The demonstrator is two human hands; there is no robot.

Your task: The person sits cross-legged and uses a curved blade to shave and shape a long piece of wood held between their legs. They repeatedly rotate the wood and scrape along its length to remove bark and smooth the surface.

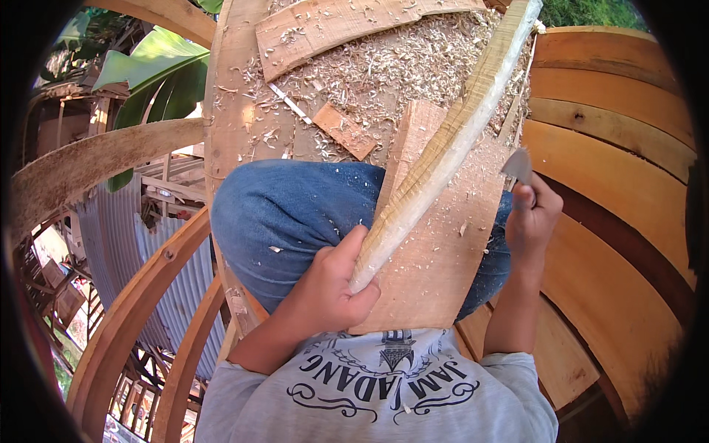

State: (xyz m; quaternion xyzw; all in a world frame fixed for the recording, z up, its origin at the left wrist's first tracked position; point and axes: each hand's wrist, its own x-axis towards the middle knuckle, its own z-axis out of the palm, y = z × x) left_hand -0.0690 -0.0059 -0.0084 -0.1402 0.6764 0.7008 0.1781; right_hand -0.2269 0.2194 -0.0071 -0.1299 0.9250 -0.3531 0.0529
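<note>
A long, slightly curved wooden strip [436,155], pale on one side and yellowish brown on the other, runs from my lap up to the far right. My left hand [336,284] is wrapped around its near end. My right hand [533,214] is raised to the right of the strip, closed on a knife with a broad grey blade [518,165]. The blade stands apart from the wood. The knife's handle is hidden inside my fingers. Beneath the strip, a wide flat board [436,273] rests across my legs, reaching up to my shirt.
Wood shavings [391,66] cover the planked surface ahead, around a curved board [317,37] and a small wood offcut [344,129]. Curved planks [613,170] form a wall at right. Bent wooden ribs [140,310] stand at left, with corrugated metal sheets [177,273] below.
</note>
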